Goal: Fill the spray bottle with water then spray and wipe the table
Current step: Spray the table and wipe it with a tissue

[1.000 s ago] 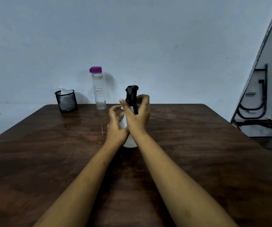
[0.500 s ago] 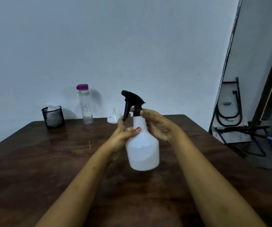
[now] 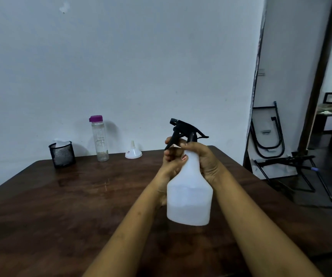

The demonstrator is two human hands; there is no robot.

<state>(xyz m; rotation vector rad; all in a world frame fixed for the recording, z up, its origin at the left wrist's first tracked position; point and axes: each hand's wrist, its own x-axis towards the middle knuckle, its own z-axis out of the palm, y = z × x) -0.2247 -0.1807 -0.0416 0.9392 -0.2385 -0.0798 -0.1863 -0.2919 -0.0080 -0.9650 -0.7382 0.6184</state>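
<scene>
A white spray bottle [image 3: 189, 198] with a black trigger head [image 3: 183, 129] is held up above the dark wooden table [image 3: 65, 206]. My left hand [image 3: 172, 162] wraps the bottle's neck from the left, thumb across the front. My right hand [image 3: 205, 160] grips the neck just under the black head from the right. At the table's far edge stand a clear water bottle [image 3: 100, 139] with a purple cap, a small white funnel [image 3: 133, 151], and a black mesh cup [image 3: 62, 154] with white tissue in it.
A pale wall runs behind the table. To the right, past the table's corner, folded black metal frames [image 3: 285, 156] lean and lie on the floor by a doorway.
The spray bottle has been lifted off the table and brought closer and higher. My right hand has closed round the neck below the trigger head. The view has tilted up and to the right.
</scene>
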